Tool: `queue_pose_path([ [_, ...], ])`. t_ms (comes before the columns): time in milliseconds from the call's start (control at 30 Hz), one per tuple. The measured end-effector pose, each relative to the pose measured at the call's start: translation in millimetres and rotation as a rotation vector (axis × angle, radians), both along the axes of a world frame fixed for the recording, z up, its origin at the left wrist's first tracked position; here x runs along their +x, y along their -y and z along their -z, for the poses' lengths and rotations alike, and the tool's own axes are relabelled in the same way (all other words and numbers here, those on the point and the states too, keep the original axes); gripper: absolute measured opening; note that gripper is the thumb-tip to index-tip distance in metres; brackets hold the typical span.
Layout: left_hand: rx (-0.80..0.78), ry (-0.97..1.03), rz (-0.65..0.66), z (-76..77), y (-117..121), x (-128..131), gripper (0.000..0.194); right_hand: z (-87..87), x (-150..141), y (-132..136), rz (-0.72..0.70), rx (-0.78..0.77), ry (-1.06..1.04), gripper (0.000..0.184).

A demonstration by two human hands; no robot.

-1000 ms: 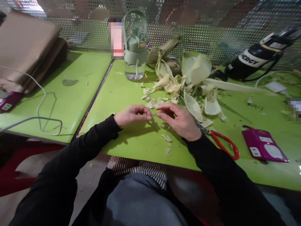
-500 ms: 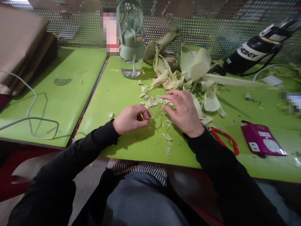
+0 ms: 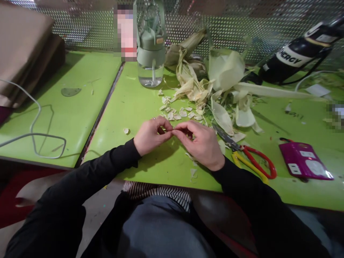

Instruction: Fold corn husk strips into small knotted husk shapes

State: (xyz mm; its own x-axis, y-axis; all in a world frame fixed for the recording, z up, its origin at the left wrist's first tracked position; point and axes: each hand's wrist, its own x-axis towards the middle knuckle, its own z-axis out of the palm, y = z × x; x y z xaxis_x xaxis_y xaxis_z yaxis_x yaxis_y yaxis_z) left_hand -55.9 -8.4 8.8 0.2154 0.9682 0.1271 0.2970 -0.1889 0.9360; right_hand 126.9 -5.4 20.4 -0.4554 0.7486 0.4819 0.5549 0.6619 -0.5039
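My left hand and my right hand meet fingertip to fingertip over the green table. Both are closed in a pinch; whatever lies between the fingertips is too small to make out. Just beyond them lie several small cut pieces of pale corn husk. Behind these, a heap of dried corn husks spreads out, with a wide pale husk leaf standing up in it. Scissors with one red and one yellow handle lie beside my right wrist, blades slightly apart.
A green water bottle stands at the back against the perforated metal screen. To the right are a purple power socket and a leaning black bottle. Brown paper bags and a grey cable occupy the left table.
My right hand has moved left and down, its fingers closing to meet my left fingertips. The scissors, partly covered by my right arm before, now show more fully.
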Motion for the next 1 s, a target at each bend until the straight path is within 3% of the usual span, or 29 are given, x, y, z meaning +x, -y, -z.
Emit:
queue_pose_path([
  [100,-0.019,0.019,0.014,0.8,-0.4,0.9,0.008,1.4,0.9,-1.8,0.006,0.032,0.034,0.007],
  [200,-0.182,0.147,0.015,-1.9,-2.0,0.3,0.011,1.5,2.5,-3.0,0.031,0.029,0.008,0.009],
  [300,-0.324,0.298,-0.001,-7.1,-3.3,-0.6,0.011,0.7,2.7,-1.4,0.052,-0.076,-0.105,0.007],
  [433,-0.385,0.444,-0.046,-11.8,-3.1,-0.1,0.011,-0.4,0.6,2.6,0.014,-0.240,-0.288,0.008],
  [767,-0.180,0.556,-0.030,-4.4,-2.9,-2.7,0.023,3.1,1.6,-1.6,-0.075,-0.410,-0.462,0.014],
  [1000,-0.030,0.563,0.046,-3.3,-2.0,-2.4,0.017,3.2,2.3,-3.1,-0.075,-0.532,-0.522,0.021],
])
